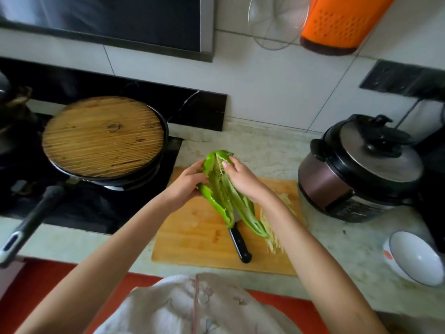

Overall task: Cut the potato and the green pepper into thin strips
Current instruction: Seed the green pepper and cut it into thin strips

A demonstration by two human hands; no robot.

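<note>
1. Nearest the camera, a pale patterned garment (192, 307) fills the bottom edge, and two bare forearms reach forward from either side of it.
2. A wooden cutting board (192, 237) lies on the light speckled table (337, 242), close to its near edge.
3. A knife (239, 244) rests on the board with its black handle pointing toward the person. Most of the blade is hidden behind the pepper.
4. Pale potato strips (273, 242) lie in a loose row along the right side of the board, partly covered by the right forearm.
5. A white bowl (416, 256) sits on the table to the right, apart from the board.
6. The green pepper (224, 191) is held above the board, split lengthwise. Its two halves spread apart at the near end and meet at the far end, with the pale core showing.
7. The left hand (185, 183) has its grip clamped on the left half, fingers wrapped behind it.
8. The right hand (243, 179) has its grip clamped on the right half, one fingertip pressing into the core.
9. To the left, a dark pan (154, 169) covered by a round wooden lid (103, 136) stands on a black stove (96, 208).
10. To the right stands a pressure cooker (361, 169) with a black lid knob.
11. On the tiled wall hang a wire strainer (274, 22) and an orange colander (342, 22).
</note>
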